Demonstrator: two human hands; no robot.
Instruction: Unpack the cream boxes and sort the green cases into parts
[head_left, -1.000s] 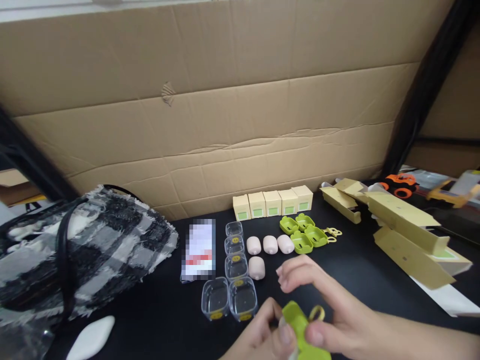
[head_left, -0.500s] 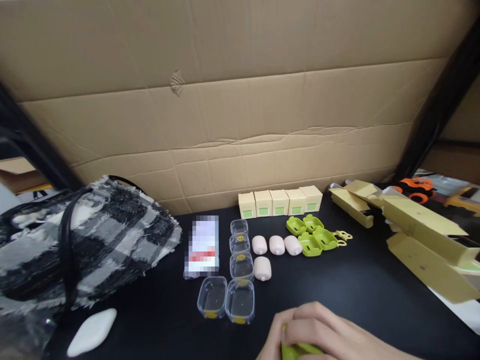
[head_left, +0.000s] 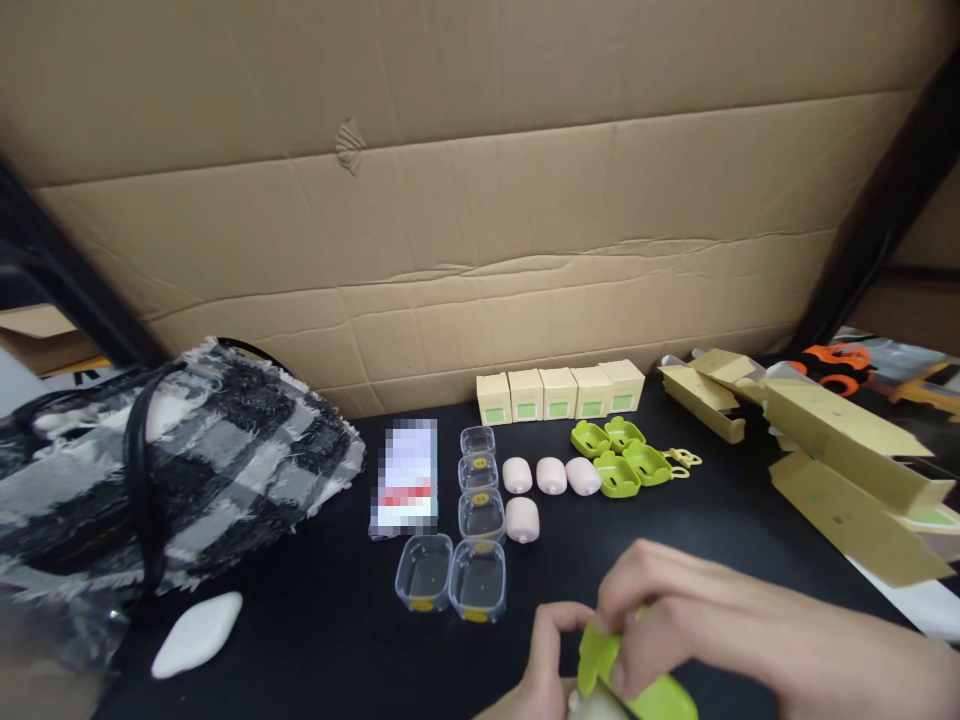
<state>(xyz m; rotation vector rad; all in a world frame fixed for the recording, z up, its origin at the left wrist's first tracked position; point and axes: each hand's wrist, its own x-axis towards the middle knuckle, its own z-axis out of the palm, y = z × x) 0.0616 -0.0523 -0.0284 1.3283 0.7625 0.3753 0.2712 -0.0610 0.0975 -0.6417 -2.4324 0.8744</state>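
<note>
Black surface (head_left: 315, 650), your left hand (head_left: 538, 682) and right hand (head_left: 697, 625) close together, both gripping a green case (head_left: 666, 700), clear cups (head_left: 478, 580) and pink lumps (head_left: 552, 476) nearby.

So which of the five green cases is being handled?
The green case at the bottom edge, gripped by the right hand beside the left hand; the other four cases lie grouped on the table, untouched.
</note>
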